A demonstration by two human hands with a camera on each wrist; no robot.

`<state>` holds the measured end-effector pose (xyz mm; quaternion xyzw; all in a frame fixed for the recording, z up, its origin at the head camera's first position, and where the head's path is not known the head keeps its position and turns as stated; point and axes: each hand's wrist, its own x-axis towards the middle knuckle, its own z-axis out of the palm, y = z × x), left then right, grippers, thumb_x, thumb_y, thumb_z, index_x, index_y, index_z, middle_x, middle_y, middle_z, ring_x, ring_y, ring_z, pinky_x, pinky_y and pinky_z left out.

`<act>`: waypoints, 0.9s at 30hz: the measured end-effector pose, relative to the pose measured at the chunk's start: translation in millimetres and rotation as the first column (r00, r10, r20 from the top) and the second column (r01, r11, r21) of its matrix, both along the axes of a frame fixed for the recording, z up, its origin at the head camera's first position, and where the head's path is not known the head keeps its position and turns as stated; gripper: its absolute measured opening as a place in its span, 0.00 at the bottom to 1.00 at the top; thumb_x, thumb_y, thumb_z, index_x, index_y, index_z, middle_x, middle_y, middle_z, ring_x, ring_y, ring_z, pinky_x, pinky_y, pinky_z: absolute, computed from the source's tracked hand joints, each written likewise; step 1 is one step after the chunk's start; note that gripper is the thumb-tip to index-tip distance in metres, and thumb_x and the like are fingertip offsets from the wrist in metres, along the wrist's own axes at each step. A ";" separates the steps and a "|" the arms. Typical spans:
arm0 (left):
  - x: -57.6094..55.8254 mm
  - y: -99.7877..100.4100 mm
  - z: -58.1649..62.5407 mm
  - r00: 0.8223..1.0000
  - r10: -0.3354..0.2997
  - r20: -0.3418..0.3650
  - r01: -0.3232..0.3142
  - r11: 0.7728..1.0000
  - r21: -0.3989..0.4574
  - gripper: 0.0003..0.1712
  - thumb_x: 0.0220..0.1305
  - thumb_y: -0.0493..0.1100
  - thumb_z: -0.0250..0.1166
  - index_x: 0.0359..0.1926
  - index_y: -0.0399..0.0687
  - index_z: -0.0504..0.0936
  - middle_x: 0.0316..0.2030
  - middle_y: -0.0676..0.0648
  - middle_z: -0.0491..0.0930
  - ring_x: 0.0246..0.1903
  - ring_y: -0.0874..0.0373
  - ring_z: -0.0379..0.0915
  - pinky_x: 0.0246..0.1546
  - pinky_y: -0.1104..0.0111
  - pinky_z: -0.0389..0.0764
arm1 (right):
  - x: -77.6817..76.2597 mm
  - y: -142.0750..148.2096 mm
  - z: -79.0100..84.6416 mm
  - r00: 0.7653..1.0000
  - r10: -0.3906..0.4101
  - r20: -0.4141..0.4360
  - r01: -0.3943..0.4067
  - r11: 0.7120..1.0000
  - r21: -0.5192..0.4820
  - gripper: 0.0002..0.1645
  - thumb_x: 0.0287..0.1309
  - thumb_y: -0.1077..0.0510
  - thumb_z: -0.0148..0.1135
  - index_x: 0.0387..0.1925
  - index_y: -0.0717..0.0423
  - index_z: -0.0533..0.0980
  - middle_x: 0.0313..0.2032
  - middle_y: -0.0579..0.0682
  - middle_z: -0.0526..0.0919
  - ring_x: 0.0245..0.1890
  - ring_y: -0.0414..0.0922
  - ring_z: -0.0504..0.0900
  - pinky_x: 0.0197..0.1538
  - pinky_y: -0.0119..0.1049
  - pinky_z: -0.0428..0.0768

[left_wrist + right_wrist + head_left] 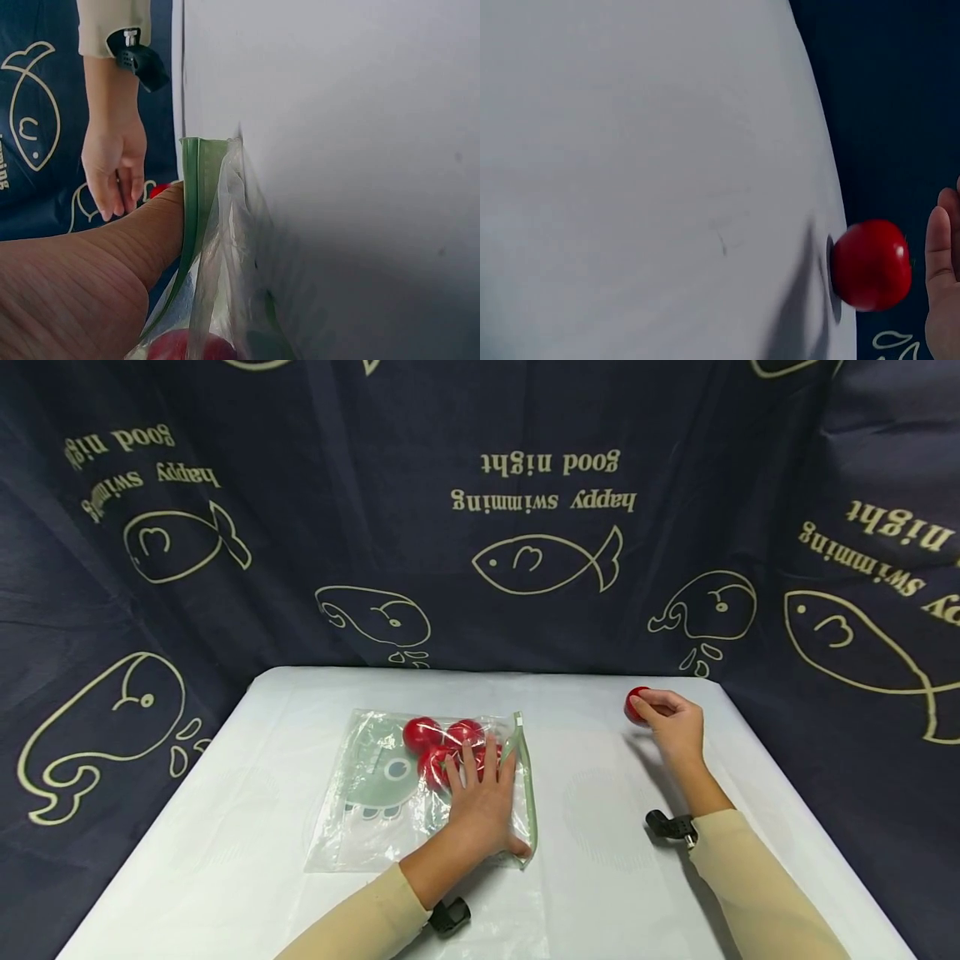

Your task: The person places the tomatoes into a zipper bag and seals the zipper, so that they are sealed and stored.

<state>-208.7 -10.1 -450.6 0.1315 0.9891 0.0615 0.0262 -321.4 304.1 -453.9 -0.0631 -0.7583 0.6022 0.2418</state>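
A clear zip bag (337, 843) with a green dinosaur print lies flat on the white table, and several red tomatoes (422, 735) are inside it. Across the bag my left hand (483, 806) spreads its straight fingers over the tomatoes. Its thumb touches the bag's green zip edge (196, 180) in the left wrist view. Toward the far right corner stands a single tomato (871, 265) on the table. My right hand (675, 727) reaches over it with thumb and fingers apart; a gap shows between hand and tomato in the right wrist view.
The white table (600, 902) ends at the back against a dark blue curtain (540, 635) printed with fish and whales. Black wrist cameras (450, 916) are strapped at both sleeves. The table's far edge lies close behind the single tomato.
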 end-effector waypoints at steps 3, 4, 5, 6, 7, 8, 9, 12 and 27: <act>-0.1 0.3 -0.2 1.000 0.001 -0.002 -0.001 1.000 0.000 0.85 0.24 0.72 0.85 0.82 0.55 0.48 0.83 0.38 0.36 0.80 0.28 0.31 0.75 0.31 0.38 | -4.0 7.7 -3.3 0.999 -0.040 -0.003 0.040 0.998 0.056 0.21 0.56 0.56 0.77 0.46 0.67 0.85 0.26 0.24 0.84 0.30 0.25 0.83 0.35 0.16 0.78; 0.0 0.3 -0.3 1.000 0.001 -0.005 -0.001 1.000 0.000 0.85 0.24 0.72 0.85 0.81 0.55 0.49 0.83 0.38 0.37 0.80 0.28 0.32 0.75 0.31 0.39 | -5.0 9.9 -4.2 0.998 -0.055 -0.005 0.055 0.996 0.072 0.21 0.56 0.55 0.77 0.46 0.66 0.86 0.26 0.23 0.84 0.30 0.25 0.83 0.35 0.16 0.78; 0.0 0.3 -0.2 1.000 0.001 -0.005 -0.001 1.000 -0.001 0.85 0.23 0.73 0.85 0.81 0.55 0.49 0.83 0.38 0.37 0.80 0.28 0.32 0.75 0.31 0.39 | -5.9 12.3 -5.3 0.998 -0.069 -0.006 0.069 0.994 0.089 0.21 0.56 0.54 0.77 0.46 0.65 0.86 0.26 0.22 0.83 0.30 0.25 0.83 0.35 0.16 0.78; 0.1 0.2 -0.2 1.000 0.001 -0.008 -0.001 1.000 0.000 0.85 0.23 0.73 0.85 0.81 0.55 0.49 0.83 0.38 0.37 0.80 0.28 0.32 0.75 0.31 0.39 | -6.5 14.5 -6.0 0.996 -0.083 -0.005 0.084 0.991 0.104 0.20 0.56 0.53 0.77 0.45 0.64 0.86 0.26 0.22 0.83 0.31 0.25 0.83 0.34 0.16 0.78; 0.2 0.3 -0.1 1.000 0.001 -0.006 -0.001 1.000 0.001 0.85 0.23 0.72 0.85 0.81 0.55 0.49 0.83 0.38 0.37 0.80 0.28 0.32 0.75 0.31 0.39 | -6.8 16.9 -6.8 0.995 -0.100 0.000 0.099 0.988 0.118 0.20 0.57 0.52 0.77 0.45 0.63 0.86 0.26 0.22 0.83 0.31 0.25 0.82 0.33 0.16 0.78; 0.3 0.2 0.0 1.000 0.000 -0.006 0.000 1.000 0.001 0.85 0.23 0.72 0.85 0.81 0.55 0.49 0.83 0.38 0.37 0.80 0.28 0.32 0.75 0.31 0.39 | -7.3 19.3 -7.8 0.993 -0.117 0.003 0.116 0.985 0.130 0.20 0.57 0.51 0.77 0.44 0.62 0.87 0.26 0.21 0.82 0.31 0.25 0.82 0.33 0.17 0.77; 0.2 0.3 -0.1 1.000 0.000 -0.006 0.000 1.000 0.003 0.85 0.23 0.72 0.85 0.81 0.55 0.49 0.83 0.38 0.38 0.80 0.28 0.32 0.74 0.31 0.39 | -7.8 21.8 -8.8 0.991 -0.132 0.008 0.130 0.981 0.141 0.20 0.57 0.50 0.76 0.44 0.60 0.87 0.26 0.21 0.82 0.32 0.25 0.81 0.32 0.17 0.77; -0.1 0.4 -0.9 1.000 -0.001 -0.005 0.002 1.000 0.005 0.85 0.23 0.72 0.85 0.81 0.55 0.50 0.83 0.38 0.38 0.80 0.28 0.32 0.74 0.31 0.39 | -9.2 28.6 -11.9 0.986 -0.164 0.021 0.159 0.974 0.160 0.20 0.57 0.49 0.76 0.44 0.59 0.87 0.27 0.22 0.81 0.32 0.26 0.80 0.30 0.18 0.76; -1.0 0.7 -2.9 1.000 0.002 -0.013 -0.002 1.000 -0.006 0.84 0.24 0.72 0.84 0.81 0.56 0.49 0.83 0.38 0.38 0.80 0.28 0.32 0.75 0.31 0.39 | -16.9 49.3 -18.1 0.960 -0.138 0.243 0.073 0.963 0.259 0.35 0.60 0.38 0.71 0.61 0.54 0.80 0.62 0.56 0.79 0.59 0.48 0.75 0.47 0.26 0.73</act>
